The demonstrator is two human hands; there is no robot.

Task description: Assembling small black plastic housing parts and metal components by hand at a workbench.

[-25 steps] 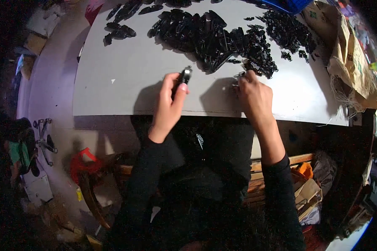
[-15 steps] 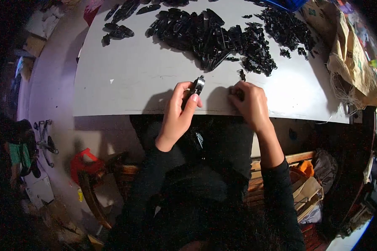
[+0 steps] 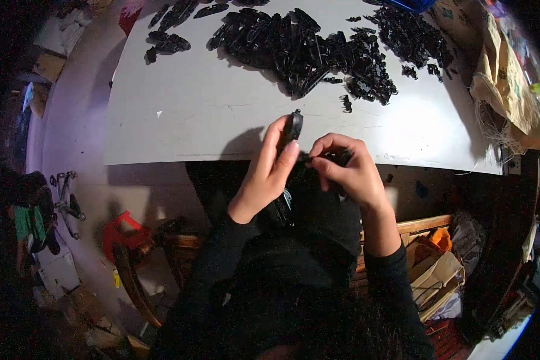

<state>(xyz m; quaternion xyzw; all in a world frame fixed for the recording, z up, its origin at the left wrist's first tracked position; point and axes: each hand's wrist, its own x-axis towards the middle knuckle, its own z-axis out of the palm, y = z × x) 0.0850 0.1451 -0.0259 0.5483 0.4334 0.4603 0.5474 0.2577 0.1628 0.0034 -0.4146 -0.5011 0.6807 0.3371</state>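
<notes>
My left hand (image 3: 264, 171) is closed round a long, curved black plastic part (image 3: 296, 125), which stands up between thumb and fingers. Just to its right, my right hand (image 3: 359, 173) pinches a small black plastic piece (image 3: 307, 160) against the lower end of that part, over the table's near edge. Another dark bit (image 3: 344, 157) shows within the curled fingers of the right hand. Beyond the hands lies a heap of long black plastic parts (image 3: 264, 45). A pile of small toothed black pieces (image 3: 372, 84) adjoins it, and one loose toothed piece (image 3: 347, 103) lies nearer.
The white table (image 3: 180, 132) ends just before my lap. Farther right is another pile of small black pieces (image 3: 411, 39), with a blue container (image 3: 411, 5) behind it. A frayed woven sack (image 3: 504, 90) hangs over the right side. A red plastic object (image 3: 126, 231) stands below left.
My right hand has moved left and nearer, off the table, to meet the part in my left hand. The left hand has shifted slightly right. The loose toothed piece is now fully uncovered.
</notes>
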